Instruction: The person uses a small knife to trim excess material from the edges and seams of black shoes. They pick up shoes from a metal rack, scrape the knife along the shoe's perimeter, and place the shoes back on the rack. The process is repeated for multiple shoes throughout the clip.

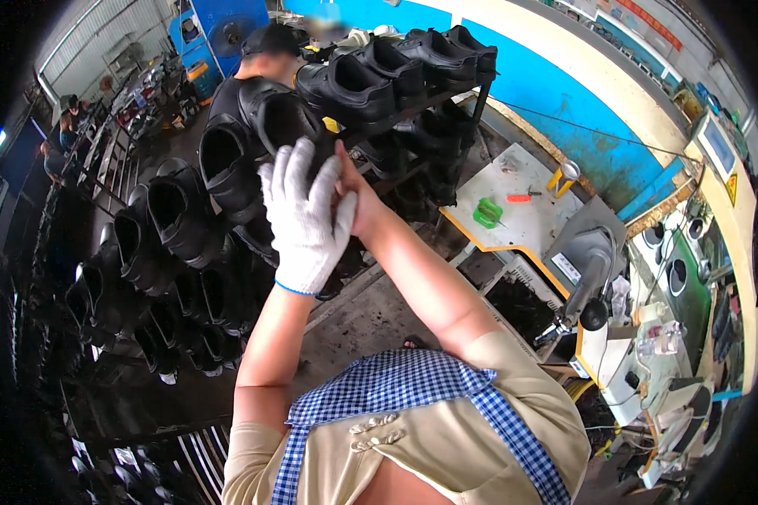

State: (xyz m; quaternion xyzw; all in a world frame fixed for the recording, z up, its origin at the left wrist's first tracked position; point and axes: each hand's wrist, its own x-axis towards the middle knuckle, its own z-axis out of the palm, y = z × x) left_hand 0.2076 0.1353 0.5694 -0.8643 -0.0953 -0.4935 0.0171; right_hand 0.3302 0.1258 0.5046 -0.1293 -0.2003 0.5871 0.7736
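Observation:
My left hand (303,219) wears a white knit glove with a blue cuff edge. Its fingers are stretched out and spread, the tips just in front of a black shoe (285,116) on a rack; I cannot tell whether they touch it. My bare right hand (360,200) comes up against the thumb side of the glove. One of its fingers points upward, while the others are partly hidden behind the glove, so any grip there is unclear. Another black shoe (227,168) stands left of the gloved hand.
Black shoes (379,80) fill the rack ahead, with more shoes (177,210) on the left. A person in a black cap (269,40) is behind the rack. At right, a table (514,172) holds a green container (487,213) beside a grey machine (589,261).

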